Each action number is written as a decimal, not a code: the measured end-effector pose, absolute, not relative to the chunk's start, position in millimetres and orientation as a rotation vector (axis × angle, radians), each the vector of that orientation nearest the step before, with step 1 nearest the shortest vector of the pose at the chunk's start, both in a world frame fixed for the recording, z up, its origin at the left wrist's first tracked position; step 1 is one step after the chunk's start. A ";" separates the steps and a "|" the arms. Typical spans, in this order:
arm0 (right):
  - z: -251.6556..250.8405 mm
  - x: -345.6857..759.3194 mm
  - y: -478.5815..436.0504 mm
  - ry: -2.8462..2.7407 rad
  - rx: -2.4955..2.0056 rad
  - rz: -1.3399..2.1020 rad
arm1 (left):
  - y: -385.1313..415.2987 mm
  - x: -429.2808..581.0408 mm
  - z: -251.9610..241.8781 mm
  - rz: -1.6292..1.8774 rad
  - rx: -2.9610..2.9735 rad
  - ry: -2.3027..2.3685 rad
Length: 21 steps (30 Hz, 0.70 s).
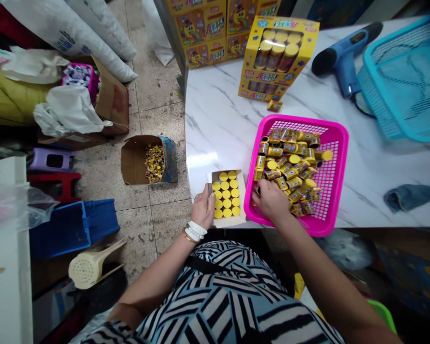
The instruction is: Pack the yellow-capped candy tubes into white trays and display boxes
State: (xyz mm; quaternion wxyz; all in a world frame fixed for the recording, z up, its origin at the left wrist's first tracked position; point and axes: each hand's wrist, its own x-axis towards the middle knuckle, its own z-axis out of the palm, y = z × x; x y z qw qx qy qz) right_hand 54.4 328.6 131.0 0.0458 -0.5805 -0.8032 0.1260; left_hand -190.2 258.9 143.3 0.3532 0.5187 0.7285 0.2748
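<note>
The left hand [203, 209] grasps an open cardboard carton [231, 221] of round yellow-capped tubs [226, 194]; the right hand [272, 199] is inside a bright pink plastic basket [338, 181].

On the white marbled worktop [211, 119], at the frame's lower centre, the carton's long axis runs up and down the picture, its tubs upright with caps facing the camera; the left fingers clasp its left wall. Just right of it, the basket holds a jumbled pile of small yellow-and-brown cylinders [294, 172], axes pointing many ways; one at the pile's right edge lies crosswise, cap towards frame right. The right fingers bend into the pile's lower left; whether they grip a cylinder, I cannot tell.
</note>
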 end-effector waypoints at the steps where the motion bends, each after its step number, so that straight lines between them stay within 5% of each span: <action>1: 130.0 53.3 331.6 -2.367 -1.798 0.455 | 258.9 -190.2 144.0 0.703 1.344 1.883; 5: 144.0 48.1 336.1 -1.846 -1.702 0.784 | 257.7 -190.3 144.3 0.684 1.332 1.876; 9: 156.4 43.1 323.8 -2.002 -1.483 0.914 | 257.0 -191.4 142.4 0.727 1.296 1.886; 21: 172.0 -25.2 330.4 -1.939 -1.365 0.879 | 257.5 -194.9 141.8 0.668 1.308 1.882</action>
